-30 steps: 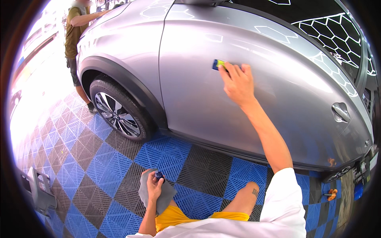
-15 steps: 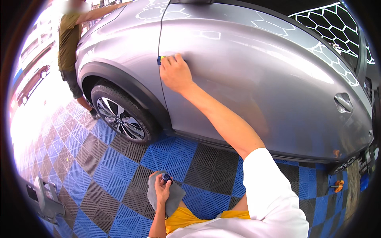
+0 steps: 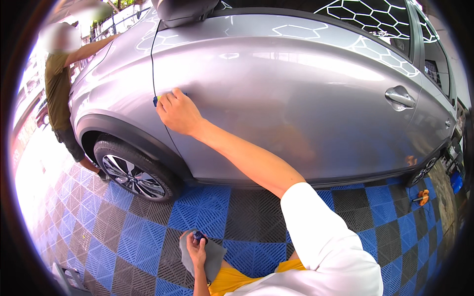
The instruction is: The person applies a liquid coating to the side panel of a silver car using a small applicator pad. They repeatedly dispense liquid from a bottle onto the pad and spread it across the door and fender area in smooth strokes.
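Note:
My right hand (image 3: 178, 112) is closed on a small blue-and-yellow applicator pad (image 3: 156, 100), mostly hidden under the fingers. It presses the pad to the silver car door (image 3: 256, 113), right at the seam with the front fender. Low in front of me, my left hand (image 3: 196, 252) grips a small dark bottle (image 3: 199, 236). A grey cloth (image 3: 215, 259) hangs from that same hand, beneath the bottle.
Another person (image 3: 59, 93) stands at the car's front with an arm on it. The front wheel (image 3: 131, 172) is left of the door, the side mirror (image 3: 180, 12) above. An orange tool (image 3: 422, 197) lies on the blue-and-black tiled floor (image 3: 256, 212) at right.
The view has shifted, so the car sits lower and further left, with more window showing. My right hand stays by the door seam with the pad; my left still holds bottle and cloth.

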`<action>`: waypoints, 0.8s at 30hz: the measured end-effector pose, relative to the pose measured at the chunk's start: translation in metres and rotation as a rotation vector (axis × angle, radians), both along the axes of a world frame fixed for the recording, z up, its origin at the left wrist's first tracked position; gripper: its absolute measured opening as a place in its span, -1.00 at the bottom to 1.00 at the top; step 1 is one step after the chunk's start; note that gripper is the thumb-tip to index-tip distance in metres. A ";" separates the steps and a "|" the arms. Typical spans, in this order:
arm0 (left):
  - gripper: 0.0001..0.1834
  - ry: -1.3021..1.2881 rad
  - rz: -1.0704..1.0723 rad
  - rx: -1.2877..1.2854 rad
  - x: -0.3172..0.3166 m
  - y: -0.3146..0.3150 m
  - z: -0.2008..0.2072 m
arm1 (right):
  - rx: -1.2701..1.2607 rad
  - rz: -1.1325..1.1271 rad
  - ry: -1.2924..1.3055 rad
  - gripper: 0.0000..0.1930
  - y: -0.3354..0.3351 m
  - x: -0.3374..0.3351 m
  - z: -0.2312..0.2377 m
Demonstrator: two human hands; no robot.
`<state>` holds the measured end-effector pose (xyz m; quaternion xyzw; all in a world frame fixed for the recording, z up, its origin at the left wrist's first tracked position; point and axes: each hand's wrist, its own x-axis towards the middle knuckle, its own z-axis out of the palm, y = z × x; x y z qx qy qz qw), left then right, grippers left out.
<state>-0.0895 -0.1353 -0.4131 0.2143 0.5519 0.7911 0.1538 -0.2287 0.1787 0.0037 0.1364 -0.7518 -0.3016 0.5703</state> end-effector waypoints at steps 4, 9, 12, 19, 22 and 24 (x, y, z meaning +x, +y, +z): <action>-0.44 -0.009 0.018 0.006 -0.004 -0.002 -0.005 | -0.120 -0.019 0.016 -0.77 0.016 0.064 0.040; -0.42 0.010 0.038 -0.044 -0.012 -0.016 -0.007 | -0.180 -0.184 0.176 -0.73 0.091 0.161 0.128; -0.41 0.019 0.021 -0.059 -0.013 -0.008 -0.008 | -0.131 -0.270 0.190 -0.77 0.138 0.233 0.187; -0.41 0.019 0.010 -0.073 -0.018 -0.008 -0.008 | -0.220 -0.457 0.036 -0.80 0.205 0.273 0.226; -0.43 -0.022 -0.003 -0.014 -0.014 -0.005 -0.007 | -0.205 -0.444 0.009 -0.81 0.211 0.262 0.229; -0.45 -0.025 -0.009 -0.017 -0.015 -0.005 -0.008 | -0.211 -0.391 -0.008 -0.81 0.208 0.250 0.229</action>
